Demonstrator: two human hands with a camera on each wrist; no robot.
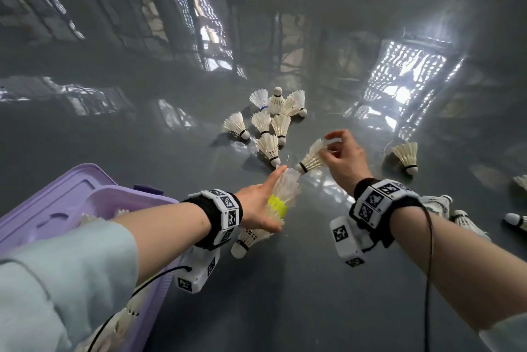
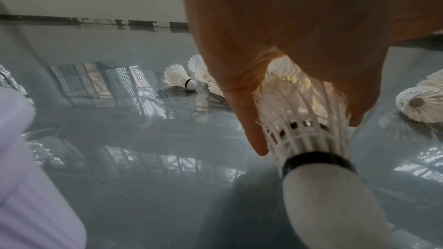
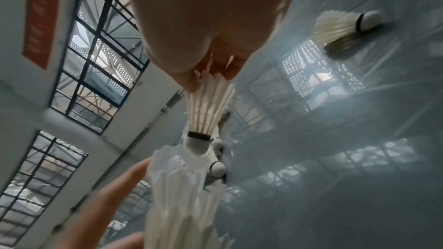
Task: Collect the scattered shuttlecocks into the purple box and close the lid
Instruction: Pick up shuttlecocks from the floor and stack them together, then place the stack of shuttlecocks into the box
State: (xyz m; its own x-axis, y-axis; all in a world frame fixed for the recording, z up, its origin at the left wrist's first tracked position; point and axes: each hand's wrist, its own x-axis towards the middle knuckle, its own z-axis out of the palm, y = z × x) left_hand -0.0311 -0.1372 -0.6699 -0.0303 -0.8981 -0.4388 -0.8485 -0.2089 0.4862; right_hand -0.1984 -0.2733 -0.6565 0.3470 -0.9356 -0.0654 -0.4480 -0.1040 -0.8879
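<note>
Purple box [image 1: 94,194], lid up, at your 8 o'clock on the floor [image 1: 285,294]. Your left hand [image 1: 258,206] grips a nested stack of shuttlecocks [image 1: 281,200]. Your right hand [image 1: 343,159] pinches one shuttlecock [image 1: 310,159] by its feathers, cork at the stack's mouth. Loose shuttlecocks [image 1: 271,120] lie at 12 o'clock.

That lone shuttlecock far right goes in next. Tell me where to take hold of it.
Take the lone shuttlecock by its feather skirt, coming down from above. It lies on its side on the floor, cork toward you, and the wide skirt is its highest, easiest part to pinch. The right hand is nearest.
</note>
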